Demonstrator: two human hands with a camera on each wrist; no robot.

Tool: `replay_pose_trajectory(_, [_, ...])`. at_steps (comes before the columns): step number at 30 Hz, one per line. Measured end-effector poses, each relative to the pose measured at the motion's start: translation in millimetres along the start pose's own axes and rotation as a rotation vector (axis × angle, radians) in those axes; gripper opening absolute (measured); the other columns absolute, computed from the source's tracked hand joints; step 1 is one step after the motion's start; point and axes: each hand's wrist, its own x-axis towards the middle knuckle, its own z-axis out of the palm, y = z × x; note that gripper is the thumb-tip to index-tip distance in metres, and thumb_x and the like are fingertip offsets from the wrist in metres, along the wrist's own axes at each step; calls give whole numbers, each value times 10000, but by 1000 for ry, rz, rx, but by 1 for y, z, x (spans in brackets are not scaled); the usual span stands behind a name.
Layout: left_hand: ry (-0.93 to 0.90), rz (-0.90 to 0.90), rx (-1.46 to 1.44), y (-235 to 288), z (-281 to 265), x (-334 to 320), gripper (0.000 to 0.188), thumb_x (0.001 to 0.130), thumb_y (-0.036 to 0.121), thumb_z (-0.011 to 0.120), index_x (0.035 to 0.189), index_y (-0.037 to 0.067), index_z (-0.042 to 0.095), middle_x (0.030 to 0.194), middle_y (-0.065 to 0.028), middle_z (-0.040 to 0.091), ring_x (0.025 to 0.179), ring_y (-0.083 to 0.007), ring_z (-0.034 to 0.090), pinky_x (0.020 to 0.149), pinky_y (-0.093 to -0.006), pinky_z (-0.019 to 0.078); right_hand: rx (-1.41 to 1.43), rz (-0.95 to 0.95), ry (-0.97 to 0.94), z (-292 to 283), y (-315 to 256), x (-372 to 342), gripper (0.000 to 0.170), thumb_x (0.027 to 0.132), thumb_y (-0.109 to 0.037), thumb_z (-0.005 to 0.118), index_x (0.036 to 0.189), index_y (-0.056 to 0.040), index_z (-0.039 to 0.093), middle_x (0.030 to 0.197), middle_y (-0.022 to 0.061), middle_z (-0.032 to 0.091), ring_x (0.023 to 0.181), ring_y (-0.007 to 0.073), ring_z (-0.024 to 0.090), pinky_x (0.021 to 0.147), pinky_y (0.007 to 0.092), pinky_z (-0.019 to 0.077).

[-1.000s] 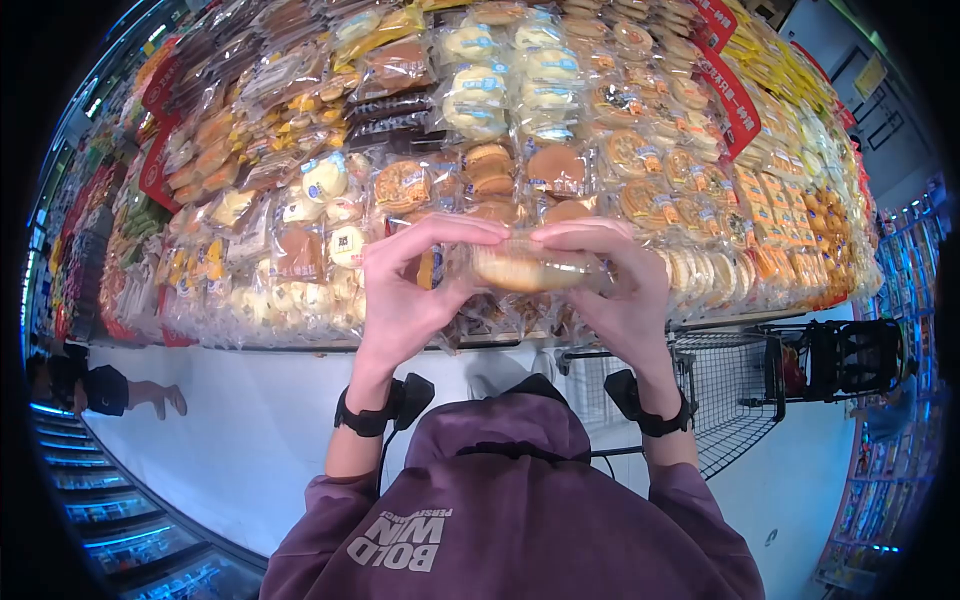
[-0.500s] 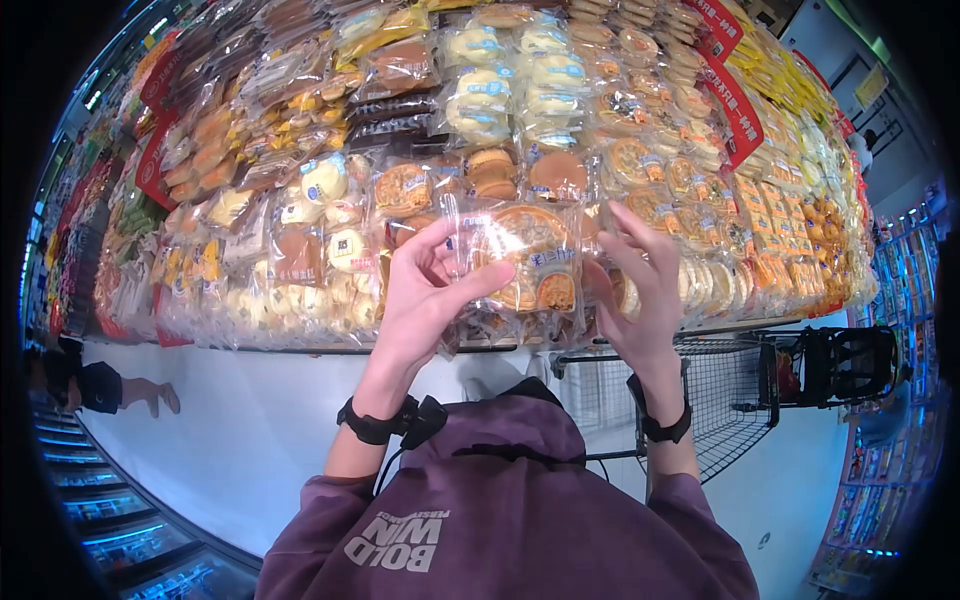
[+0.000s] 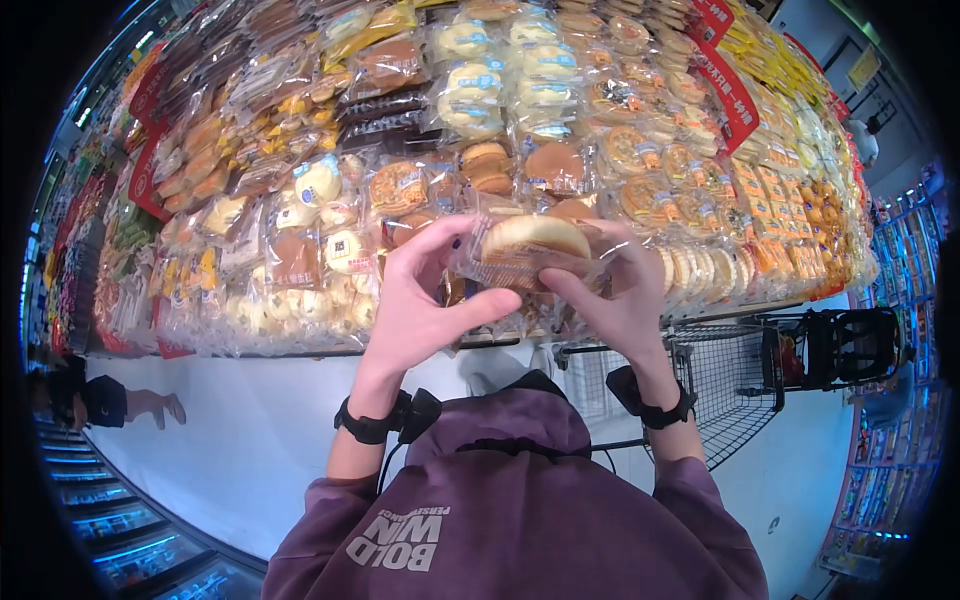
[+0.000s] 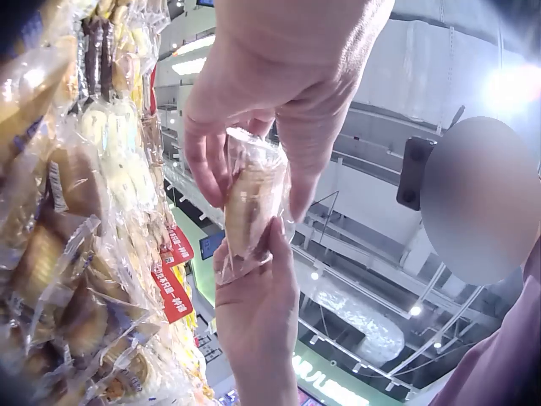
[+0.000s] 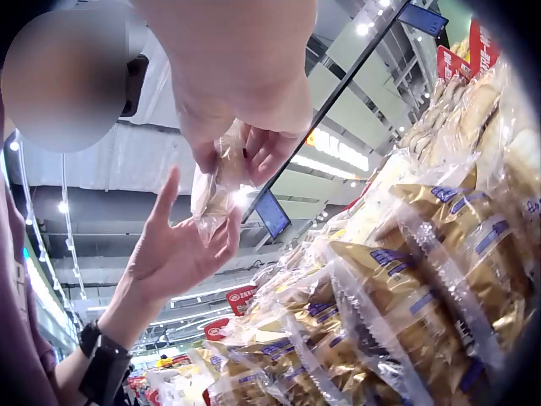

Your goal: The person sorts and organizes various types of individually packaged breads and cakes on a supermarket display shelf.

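A round pastry in a clear plastic wrapper (image 3: 535,238) is held up over the front of the display, its pale side facing up and its printed face tilted toward me. My right hand (image 3: 620,295) pinches it at the right, thumb across the front and fingers behind. Fingers of my left hand (image 3: 425,300) touch the far left side of the wrapper, while the left thumb stands off it. The right wrist view has the pastry (image 5: 218,190) between both hands, with the left thumb spread away. From the left wrist, the pastry (image 4: 251,203) appears edge-on.
Wrapped pastries and cakes (image 3: 485,100) fill the sloping display in front. Red signs (image 3: 730,100) divide its sections. A wire shopping cart (image 3: 720,395) stands to the right, below the display edge. At the far left is another person (image 3: 110,400) on the white floor.
The pastry has been turned from lying with its patterned face up to tilted on edge. The left thumb has come off it, and the right thumb now presses its front.
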Motion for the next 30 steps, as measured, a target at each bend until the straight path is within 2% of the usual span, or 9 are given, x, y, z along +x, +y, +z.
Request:
replay_pose_trajectory(2, [8, -133, 60, 13, 12, 3, 470, 803, 85, 824, 1208, -39, 620, 1153, -102, 669, 1051, -132, 632, 898, -285, 518, 155, 91, -4, 6, -3, 2, 385, 796, -67, 815, 1133, 5, 644, 1061, 99, 706, 958, 125, 673, 826, 264, 529])
replay_pose_trajectory(3, [34, -122, 67, 11, 13, 3, 462, 772, 57, 845, 1174, -39, 638, 1067, -84, 700, 940, -111, 665, 807, -249, 549, 234, 145, 2, 9, -4, 1, 390, 798, -52, 811, 1142, 13, 640, 1070, 98, 704, 977, 122, 666, 840, 266, 530])
replay_pose_trajectory(9, [111, -276, -11, 12, 16, -2, 432, 757, 63, 856, 1128, -32, 656, 1029, -90, 716, 917, -106, 676, 802, -254, 549, 438, 243, 4, 15, -9, 2, 405, 805, 0, 790, 1173, 28, 622, 1081, 89, 692, 1007, 122, 651, 870, 265, 533])
replay_pose_trajectory(13, [176, -120, 5, 10, 20, -1, 440, 727, 98, 876, 1098, -27, 677, 990, -75, 710, 886, -91, 662, 779, -249, 535, 510, 327, -27, 13, 2, -4, 419, 815, 3, 776, 1196, 18, 603, 1057, 75, 689, 985, 110, 651, 832, 249, 540])
replay_pose_trajectory(16, [182, -28, 150, 10, 19, -1, 459, 691, 87, 876, 1093, -32, 687, 949, -60, 702, 841, -79, 639, 763, -247, 521, 543, 509, -92, 8, 0, -11, 445, 819, -21, 776, 1218, 10, 582, 1056, 65, 684, 957, 96, 653, 781, 233, 545])
replay_pose_trajectory(21, [120, 84, 314, 9, 18, 2, 457, 655, 53, 854, 1070, -53, 695, 919, -48, 682, 822, -71, 606, 749, -239, 505, 631, 491, -79, 18, 18, -26, 485, 806, -52, 790, 1235, -6, 568, 1040, 48, 684, 897, 81, 659, 720, 216, 543])
replay_pose_trajectory(24, [95, -47, 205, 16, 19, 2, 521, 662, -13, 857, 1132, -48, 633, 1058, -106, 692, 1017, -170, 655, 905, -312, 520, 621, 458, -54, 19, 12, -23, 479, 799, -43, 792, 1221, -12, 566, 1021, 45, 689, 857, 79, 662, 704, 214, 538])
replay_pose_trajectory(27, [199, 19, 21, 7, 27, 3, 592, 694, 32, 857, 1209, -32, 572, 1008, -92, 703, 883, -109, 662, 785, -254, 533, 565, 496, -43, 10, -2, -17, 452, 798, -25, 788, 1189, -20, 561, 992, 42, 694, 835, 75, 661, 692, 214, 532])
replay_pose_trajectory(30, [191, -138, -135, 6, 28, -2, 631, 722, 16, 853, 1252, -11, 512, 1046, -121, 712, 937, -136, 681, 804, -260, 545, 590, 469, 64, 13, -7, -9, 418, 804, -2, 777, 1153, -34, 549, 946, 31, 692, 801, 48, 635, 679, 195, 502])
